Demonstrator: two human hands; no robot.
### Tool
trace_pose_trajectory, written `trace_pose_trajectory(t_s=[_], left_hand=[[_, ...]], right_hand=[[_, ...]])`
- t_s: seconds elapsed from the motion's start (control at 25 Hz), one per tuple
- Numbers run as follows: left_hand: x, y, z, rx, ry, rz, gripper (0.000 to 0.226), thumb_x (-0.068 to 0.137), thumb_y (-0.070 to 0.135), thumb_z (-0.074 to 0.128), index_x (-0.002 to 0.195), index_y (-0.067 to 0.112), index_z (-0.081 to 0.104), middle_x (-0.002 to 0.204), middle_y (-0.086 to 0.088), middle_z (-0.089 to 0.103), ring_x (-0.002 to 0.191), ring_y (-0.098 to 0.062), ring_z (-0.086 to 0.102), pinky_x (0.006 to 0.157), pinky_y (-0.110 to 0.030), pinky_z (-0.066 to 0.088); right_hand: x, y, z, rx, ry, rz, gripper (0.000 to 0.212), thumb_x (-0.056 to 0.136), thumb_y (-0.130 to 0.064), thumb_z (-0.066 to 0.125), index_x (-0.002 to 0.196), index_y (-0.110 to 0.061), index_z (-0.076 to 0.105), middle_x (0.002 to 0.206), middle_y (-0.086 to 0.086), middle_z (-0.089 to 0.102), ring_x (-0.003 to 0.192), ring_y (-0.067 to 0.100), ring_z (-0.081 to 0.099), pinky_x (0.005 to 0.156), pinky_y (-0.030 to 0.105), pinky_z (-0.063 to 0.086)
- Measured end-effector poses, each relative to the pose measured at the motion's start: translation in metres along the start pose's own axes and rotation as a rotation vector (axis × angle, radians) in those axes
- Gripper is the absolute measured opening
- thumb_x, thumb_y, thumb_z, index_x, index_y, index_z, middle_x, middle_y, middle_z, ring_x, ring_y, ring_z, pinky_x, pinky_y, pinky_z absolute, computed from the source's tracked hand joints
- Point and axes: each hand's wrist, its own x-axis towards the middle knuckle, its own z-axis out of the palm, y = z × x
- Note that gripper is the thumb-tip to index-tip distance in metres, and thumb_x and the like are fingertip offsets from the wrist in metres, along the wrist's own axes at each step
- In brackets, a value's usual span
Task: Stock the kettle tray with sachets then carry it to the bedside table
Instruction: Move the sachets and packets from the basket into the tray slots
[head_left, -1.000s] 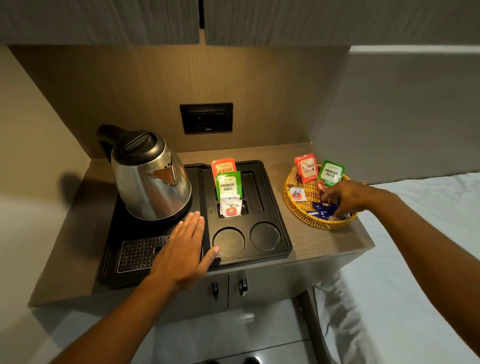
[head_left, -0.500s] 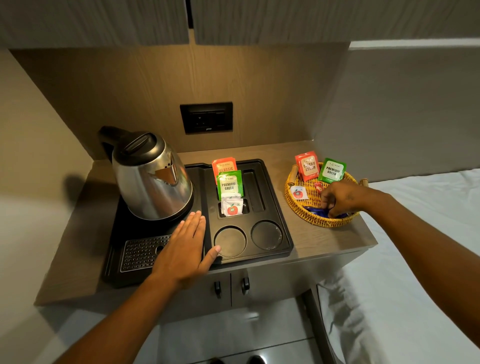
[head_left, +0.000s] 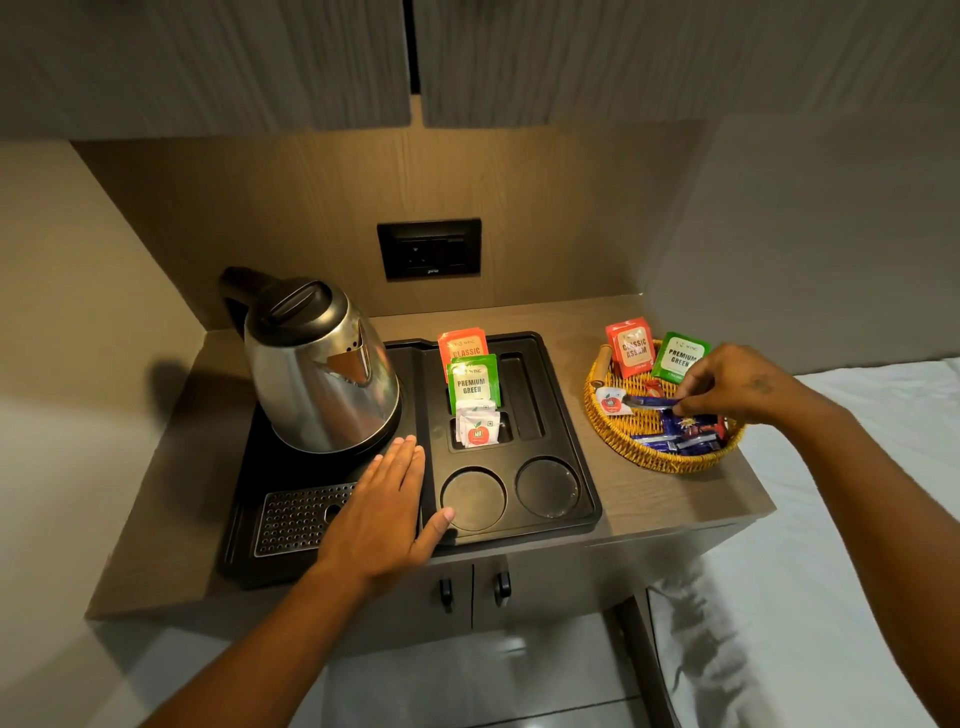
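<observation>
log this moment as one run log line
stage: stocking | left hand: flat on kettle tray | right hand: pinching blue sachet in basket | carry: not begun

A black wall socket (head_left: 429, 249) sits in the wood panel ahead of me, under two overhead cabinet doors (head_left: 208, 57). Below the surface (head_left: 649, 499), two small cupboard handles (head_left: 445, 594); white bed (head_left: 841, 571) at right.

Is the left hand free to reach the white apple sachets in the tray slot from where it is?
Probably yes. The left hand lies flat and empty on the tray, and the white apple sachets stand just beyond its fingertips. The kettle is off to the side.
</observation>
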Motion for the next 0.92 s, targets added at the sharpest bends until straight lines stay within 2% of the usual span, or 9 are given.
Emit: trace_pose_trajectory(t_s=[0.16,0.28,0.36,0.44,0.52,0.6,0.76,0.84,0.92], left_hand=[[0.0,0.0,0.001,-0.002,-0.002,-0.002,0.09,0.088,0.075,0.011,0.155,0.015,0.006,0.164,-0.004,0.003,0.15,-0.015,-0.005,0.121,-0.035,0.001],[-0.001,0.0,-0.001,-0.016,-0.004,0.001,0.089,0.089,0.074,0.013,0.155,0.015,0.005,0.164,-0.003,0.001,0.15,-0.015,-0.006,0.121,-0.035,0.002],[-0.001,0.0,-0.003,-0.023,-0.007,-0.003,0.088,0.09,0.073,0.014,0.155,0.016,0.004,0.164,-0.002,-0.001,0.15,-0.014,-0.009,0.122,-0.035,0.001],[-0.002,0.001,-0.005,-0.025,-0.013,-0.003,0.087,0.09,0.072,0.015,0.155,0.016,0.002,0.164,-0.002,-0.003,0.15,-0.013,-0.011,0.122,-0.034,0.0],[-0.002,0.002,-0.005,-0.031,-0.015,-0.009,0.086,0.091,0.071,0.017,0.155,0.016,0.001,0.164,-0.002,-0.003,0.149,-0.013,-0.011,0.122,-0.034,-0.001],[-0.001,0.004,-0.005,-0.041,-0.012,-0.011,0.086,0.091,0.071,0.018,0.155,0.016,0.003,0.164,-0.002,-0.002,0.15,-0.013,-0.01,0.122,-0.035,0.0],[-0.001,0.005,-0.005,-0.033,-0.009,-0.01,0.086,0.091,0.071,0.017,0.155,0.016,0.002,0.164,-0.001,-0.002,0.15,-0.014,-0.01,0.122,-0.034,0.0],[-0.001,0.005,-0.005,-0.03,-0.004,-0.01,0.086,0.091,0.071,0.017,0.155,0.017,0.002,0.164,-0.001,-0.002,0.15,-0.014,-0.009,0.121,-0.034,0.0],[-0.001,0.006,-0.005,-0.035,-0.004,-0.007,0.086,0.09,0.071,0.017,0.155,0.016,0.003,0.164,-0.002,-0.001,0.15,-0.014,-0.009,0.121,-0.034,0.0]], right_hand=[[-0.004,-0.056,0.026,0.309,0.227,-0.066,0.012,0.07,-0.021,0.081,0.065,-0.027,0.073,0.066,-0.012,0.068,0.062,0.004,0.063,0.05,0.019,0.044],[0.022,-0.113,0.077,0.516,0.357,-0.059,0.004,0.072,-0.014,0.077,0.074,-0.017,0.076,0.069,-0.007,0.07,0.058,0.001,0.06,0.054,0.017,0.046],[0.047,-0.141,0.103,0.569,0.402,-0.02,0.005,0.074,-0.012,0.074,0.072,-0.016,0.076,0.067,-0.005,0.069,0.056,0.001,0.058,0.049,0.016,0.04],[0.071,-0.154,0.118,0.613,0.384,0.055,0.014,0.076,-0.01,0.071,0.065,-0.019,0.072,0.066,-0.002,0.069,0.059,0.008,0.061,0.047,0.019,0.039],[0.088,-0.156,0.126,0.597,0.353,0.132,0.021,0.078,-0.01,0.07,0.06,-0.021,0.068,0.063,-0.001,0.066,0.064,0.015,0.064,0.048,0.021,0.041],[0.095,-0.154,0.127,0.553,0.35,0.158,0.024,0.078,-0.011,0.069,0.058,-0.022,0.065,0.062,-0.003,0.065,0.062,0.012,0.063,0.046,0.019,0.039],[0.085,-0.147,0.122,0.446,0.438,0.077,0.014,0.079,-0.013,0.065,0.065,-0.016,0.069,0.064,0.001,0.067,0.061,0.014,0.064,0.047,0.018,0.041],[0.076,-0.143,0.123,0.306,0.449,-0.004,0.011,0.076,-0.009,0.064,0.066,-0.011,0.069,0.068,0.006,0.066,0.063,0.021,0.065,0.052,0.025,0.05],[0.066,-0.139,0.129,0.13,0.386,-0.069,0.007,0.074,-0.009,0.063,0.076,-0.007,0.07,0.081,0.011,0.066,0.072,0.027,0.064,0.062,0.033,0.054]])
